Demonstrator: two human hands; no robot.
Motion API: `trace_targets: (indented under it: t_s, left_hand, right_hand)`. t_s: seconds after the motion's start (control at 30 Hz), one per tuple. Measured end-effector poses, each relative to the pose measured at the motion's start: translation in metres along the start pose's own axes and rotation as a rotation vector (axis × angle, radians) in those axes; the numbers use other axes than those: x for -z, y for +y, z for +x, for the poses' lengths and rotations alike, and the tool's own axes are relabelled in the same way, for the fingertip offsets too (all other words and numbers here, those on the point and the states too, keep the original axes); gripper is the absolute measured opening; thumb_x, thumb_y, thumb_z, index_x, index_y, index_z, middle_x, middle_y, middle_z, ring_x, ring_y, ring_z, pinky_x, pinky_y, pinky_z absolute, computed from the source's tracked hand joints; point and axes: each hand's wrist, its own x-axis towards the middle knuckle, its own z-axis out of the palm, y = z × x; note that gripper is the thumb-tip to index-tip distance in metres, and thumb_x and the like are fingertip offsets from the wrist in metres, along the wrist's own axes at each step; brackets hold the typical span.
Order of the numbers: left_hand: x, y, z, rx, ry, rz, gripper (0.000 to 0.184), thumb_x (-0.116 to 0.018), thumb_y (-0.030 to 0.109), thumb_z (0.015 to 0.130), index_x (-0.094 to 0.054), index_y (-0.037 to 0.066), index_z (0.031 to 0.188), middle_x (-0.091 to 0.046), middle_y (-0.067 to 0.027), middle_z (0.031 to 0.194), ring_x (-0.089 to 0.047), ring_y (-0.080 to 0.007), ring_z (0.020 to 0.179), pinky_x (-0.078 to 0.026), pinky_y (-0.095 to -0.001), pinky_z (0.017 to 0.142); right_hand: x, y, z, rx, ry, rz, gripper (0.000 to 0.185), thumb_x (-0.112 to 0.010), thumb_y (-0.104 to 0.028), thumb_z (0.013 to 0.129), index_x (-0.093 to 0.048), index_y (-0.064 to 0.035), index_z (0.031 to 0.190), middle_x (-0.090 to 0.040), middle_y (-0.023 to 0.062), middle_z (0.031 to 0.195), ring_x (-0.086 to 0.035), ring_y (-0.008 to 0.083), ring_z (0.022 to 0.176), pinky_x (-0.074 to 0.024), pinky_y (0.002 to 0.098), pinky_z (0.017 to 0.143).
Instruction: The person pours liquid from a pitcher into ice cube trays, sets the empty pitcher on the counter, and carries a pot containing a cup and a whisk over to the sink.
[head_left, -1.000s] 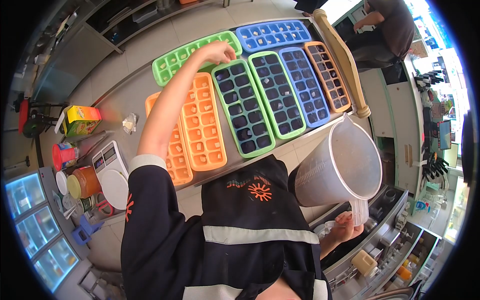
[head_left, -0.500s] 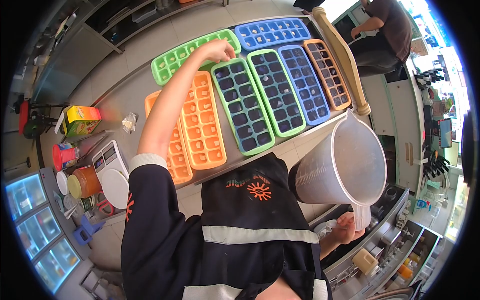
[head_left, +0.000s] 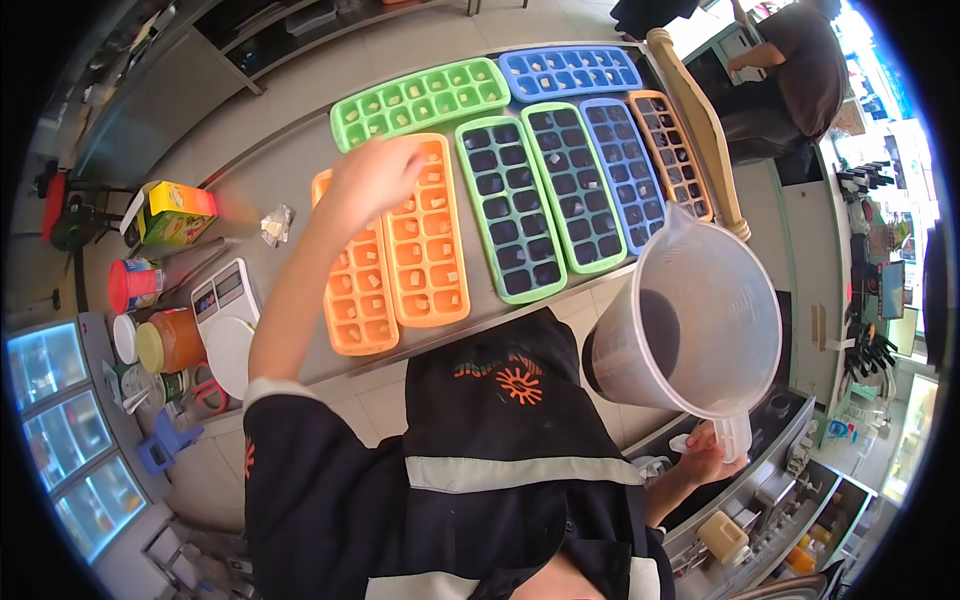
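L hand point(head_left: 375, 182), blurred, over far end of orange ice-cube tray point(head_left: 425, 260); can't tell fingers' state. R hand point(head_left: 705, 456) grips handle of measuring jug point(head_left: 730, 320), w/ dark liq., to tray's right.

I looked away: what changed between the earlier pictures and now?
The left hand moved from the far end of a dark-filled green tray, back and left over the orange trays. Inside the jug, dark liquid now shows. The right hand still holds its handle; trays kept their order.
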Motion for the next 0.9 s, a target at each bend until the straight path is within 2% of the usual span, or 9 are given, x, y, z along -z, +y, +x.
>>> trace_targets:
  t_s: [0.1,0.17,0.2,0.27,0.3,0.37,0.6,0.77,0.9]
  left_hand:
    - [-0.013,-0.023,-0.073,0.216,-0.15,-0.031,0.019,-0.044,0.019,0.076,-0.054,0.004,0.071,-0.056,-0.0134,0.068,-0.054,-0.0296,0.064,-0.043,-0.039,0.058]
    - [-0.042,-0.042,-0.114,0.258,0.081,-0.111,0.018,-0.044,0.018,0.077,-0.052,0.002,0.074,-0.055,-0.0147,0.071,-0.053,-0.0305,0.068,-0.043,-0.0379,0.06]
    - [-0.054,-0.046,-0.13,0.262,0.081,-0.112,0.018,-0.044,0.018,0.077,-0.052,0.002,0.074,-0.055,-0.0147,0.071,-0.053,-0.0305,0.068,-0.043,-0.0379,0.06]
    - [-0.077,-0.057,-0.155,0.514,0.496,0.08,0.017,-0.044,0.017,0.078,-0.051,0.001,0.081,-0.054,-0.0159,0.074,-0.052,-0.0311,0.071,-0.042,-0.0371,0.062]
    - [-0.091,-0.064,-0.164,0.519,0.499,0.08,0.017,-0.044,0.017,0.078,-0.051,0.001,0.081,-0.054,-0.0159,0.074,-0.052,-0.0311,0.071,-0.042,-0.0371,0.062]
    - [-0.108,-0.076,-0.177,0.573,0.365,-0.253,0.019,-0.044,0.018,0.079,-0.05,0.002,0.089,-0.054,-0.0153,0.075,-0.052,-0.0306,0.072,-0.041,-0.0369,0.062]
    - [-0.119,-0.052,-0.184,0.543,0.281,-0.552,0.018,-0.045,0.016,0.079,-0.051,0.002,0.088,-0.055,-0.0129,0.076,-0.053,-0.0284,0.071,-0.04,-0.0358,0.06]
    - [-0.127,-0.055,-0.184,0.453,0.401,-0.566,0.021,-0.043,0.013,0.08,-0.051,0.002,0.096,-0.055,-0.0125,0.081,-0.053,-0.0264,0.073,-0.042,-0.0331,0.065]
    - [-0.133,-0.061,-0.197,0.379,0.545,-0.618,0.022,-0.041,0.01,0.081,-0.051,0.002,0.1,-0.054,-0.0112,0.081,-0.053,-0.0246,0.073,-0.042,-0.0309,0.067]
  right_hand:
    - [-0.011,-0.009,0.006,-0.031,0.011,-0.051,0.04,-0.06,-0.032,0.072,-0.045,0.0049,0.076,-0.043,0.0075,0.045,-0.042,0.0138,0.035,-0.0344,0.0226,0.031]
    - [-0.018,-0.015,0.013,-0.069,-0.056,-0.086,0.04,-0.06,-0.034,0.072,-0.048,0.004,0.072,-0.044,0.0058,0.044,-0.042,0.0132,0.034,-0.0344,0.0222,0.032]
    - [-0.021,-0.018,0.017,-0.091,-0.181,-0.179,0.04,-0.059,-0.036,0.071,-0.049,0.0021,0.065,-0.044,0.0042,0.043,-0.042,0.0127,0.034,-0.0333,0.0218,0.033]
    - [-0.028,-0.022,0.023,-0.113,-0.311,-0.268,0.041,-0.059,-0.038,0.07,-0.05,0.0003,0.058,-0.045,0.0026,0.042,-0.042,0.0121,0.034,-0.0322,0.0214,0.034]
    - [-0.032,-0.023,0.025,-0.085,-0.394,-0.406,0.04,-0.058,-0.038,0.069,-0.049,-0.0014,0.053,-0.044,0.0015,0.042,-0.042,0.0128,0.034,-0.0312,0.0219,0.035]
    - [-0.041,-0.022,0.028,0.026,-0.512,-0.65,0.032,-0.059,-0.032,0.062,-0.048,-0.0039,0.05,-0.042,0.0027,0.041,-0.042,0.0163,0.035,-0.03,0.0244,0.038]
    - [-0.067,-0.033,0.029,-0.007,-0.744,-0.657,0.024,-0.059,-0.025,0.059,-0.048,-0.0047,0.051,-0.037,0.0052,0.041,-0.04,0.0205,0.035,-0.0294,0.0268,0.039]
    - [-0.077,-0.039,0.029,-0.158,-0.786,-0.693,0.022,-0.06,-0.02,0.059,-0.046,-0.0043,0.052,-0.037,0.0077,0.041,-0.041,0.0231,0.036,-0.0296,0.0275,0.038]
    - [-0.09,-0.043,0.032,-0.133,-0.818,-0.755,0.021,-0.06,-0.017,0.059,-0.046,-0.0035,0.052,-0.038,0.0096,0.041,-0.042,0.0242,0.036,-0.0304,0.0275,0.038]
